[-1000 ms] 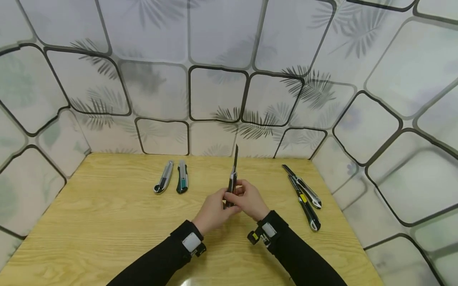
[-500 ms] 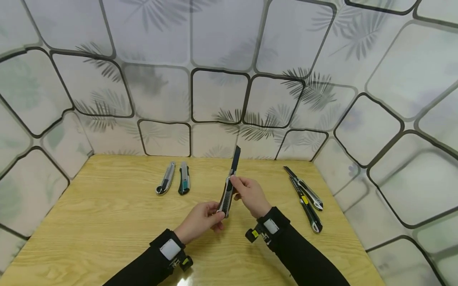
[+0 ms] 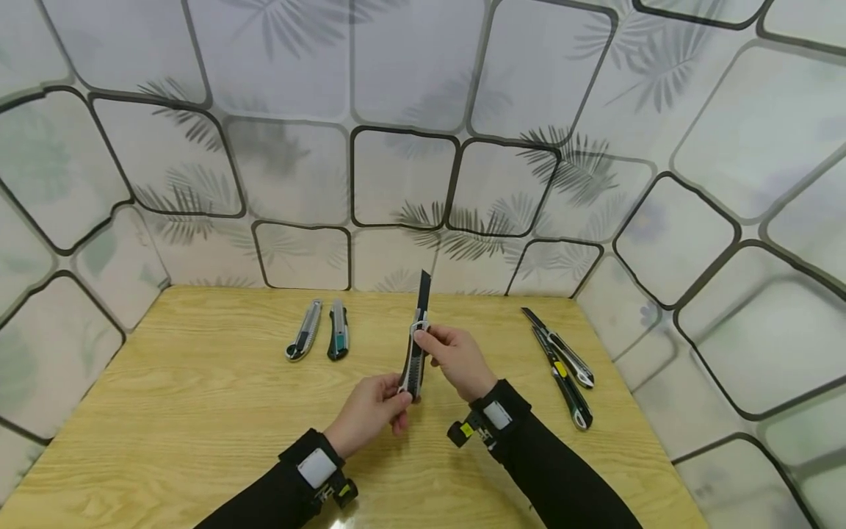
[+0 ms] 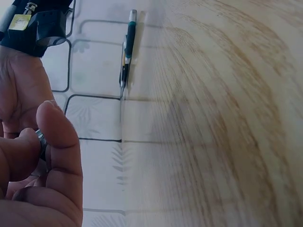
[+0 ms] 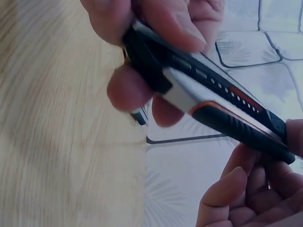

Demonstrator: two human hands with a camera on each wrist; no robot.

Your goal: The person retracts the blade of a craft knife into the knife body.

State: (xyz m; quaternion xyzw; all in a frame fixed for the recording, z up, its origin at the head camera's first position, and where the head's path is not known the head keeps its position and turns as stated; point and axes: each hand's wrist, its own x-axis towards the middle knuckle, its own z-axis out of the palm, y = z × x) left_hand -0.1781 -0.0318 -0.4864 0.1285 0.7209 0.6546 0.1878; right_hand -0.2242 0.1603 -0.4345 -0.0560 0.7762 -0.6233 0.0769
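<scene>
Both hands hold one utility knife (image 3: pixel 413 365) upright above the table's middle, its long dark blade (image 3: pixel 424 289) out and pointing up, away from me. My left hand (image 3: pixel 367 413) pinches the handle's lower end between thumb and fingers. Higher up, the thumb and fingers of my right hand (image 3: pixel 460 361) pinch the knife by the handle's blade end. The right wrist view shows the grey and black handle (image 5: pixel 222 99) with orange lines, and a black piece (image 5: pixel 147 61) under the right fingers. In the left wrist view, the left hand (image 4: pixel 42 175) hides most of the knife.
Two utility knives lie left of the hands: a silver one (image 3: pixel 305 330) and a black one (image 3: pixel 338 332) with a teal part. On the right, a black knife with a yellow slider (image 3: pixel 563 378) touches or nearly touches a silver-black one (image 3: pixel 568 353). Patterned curtains (image 3: pixel 403 176) stand behind the wooden table (image 3: pixel 198 382).
My left hand has moved down to the handle's lower end, while the right has shifted up towards the blade. The knife has turned and now leans less to the right than half a second ago.
</scene>
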